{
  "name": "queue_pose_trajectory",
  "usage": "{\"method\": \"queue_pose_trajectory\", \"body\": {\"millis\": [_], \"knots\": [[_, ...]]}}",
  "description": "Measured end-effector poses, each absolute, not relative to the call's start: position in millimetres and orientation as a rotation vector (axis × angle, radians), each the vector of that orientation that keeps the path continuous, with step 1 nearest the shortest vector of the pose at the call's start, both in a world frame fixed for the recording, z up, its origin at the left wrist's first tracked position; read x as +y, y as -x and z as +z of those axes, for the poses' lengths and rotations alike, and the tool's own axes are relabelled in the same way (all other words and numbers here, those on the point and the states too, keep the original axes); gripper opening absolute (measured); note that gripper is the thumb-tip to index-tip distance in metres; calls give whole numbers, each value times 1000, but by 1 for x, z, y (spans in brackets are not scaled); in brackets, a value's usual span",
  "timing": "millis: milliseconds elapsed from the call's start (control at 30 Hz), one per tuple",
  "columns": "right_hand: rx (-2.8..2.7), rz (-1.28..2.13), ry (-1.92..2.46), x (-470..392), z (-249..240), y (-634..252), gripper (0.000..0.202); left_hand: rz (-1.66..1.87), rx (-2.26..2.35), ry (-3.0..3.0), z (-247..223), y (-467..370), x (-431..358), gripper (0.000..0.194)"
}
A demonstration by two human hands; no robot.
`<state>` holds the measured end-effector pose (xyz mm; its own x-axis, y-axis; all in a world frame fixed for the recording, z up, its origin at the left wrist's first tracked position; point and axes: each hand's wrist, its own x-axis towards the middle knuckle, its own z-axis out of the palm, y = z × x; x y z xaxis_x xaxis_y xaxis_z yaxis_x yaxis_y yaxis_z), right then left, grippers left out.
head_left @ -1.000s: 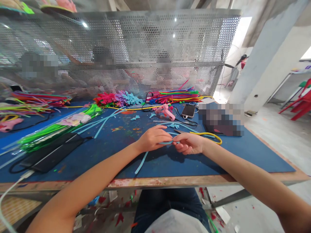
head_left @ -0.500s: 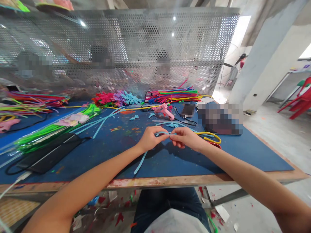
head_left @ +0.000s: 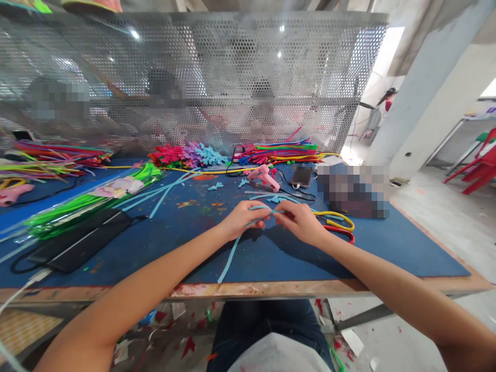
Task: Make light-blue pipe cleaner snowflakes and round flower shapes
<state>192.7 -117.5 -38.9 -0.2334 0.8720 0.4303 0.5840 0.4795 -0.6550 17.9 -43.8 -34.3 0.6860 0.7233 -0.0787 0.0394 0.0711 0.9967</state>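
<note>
Since half a second ago, the left hand (head_left: 242,217) has its fingers curled farther under the strip (head_left: 228,258), and the red handle of the scissors (head_left: 349,219) shows more fully by the right wrist.

From the head view: pale blue, the strip runs through the hands at the centre of the frame, its free tail slanting to the lower middle, over the mat (head_left: 406,253). Left thumb and fingers are clamped on it; the right hand (head_left: 300,219) pinches it just beside them, thumb against forefinger. The scissors lie partly behind the right hand, yellow handle above red.

Just above the centre rest a pink glue gun (head_left: 262,177) and, right of it, a blurred phone (head_left: 302,176). Left of centre lie loose blue strips (head_left: 157,205), a green bundle (head_left: 87,206) in clear wrap and a black box (head_left: 81,242). Red, purple and blue cuttings (head_left: 189,155) sit before the mesh panel (head_left: 217,67) across the top.
</note>
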Motion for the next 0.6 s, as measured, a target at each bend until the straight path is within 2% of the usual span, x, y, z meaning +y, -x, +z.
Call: {"method": "queue_pose_trajectory", "body": {"millis": [100, 200, 333, 467, 600], "knots": [[-1605, 903, 1162, -110, -44, -192, 24, 670, 645, -1317, -38, -20, -43, 27], [-1375, 1161, 1061, -105, -49, -192, 29, 738, 607, -1194, -40, -20, -39, 29], [-1274, 1273, 983, -104, -50, -192, 29, 784, 571, -1183, -38, -19, -39, 28], [-1291, 1288, 989, -107, -50, -191, 31, 749, 580, -1371, -38, -20, -45, 36], [-1331, 1287, 1041, -108, -49, -189, 34, 814, 619, -1501, -42, -22, -46, 28]]}}
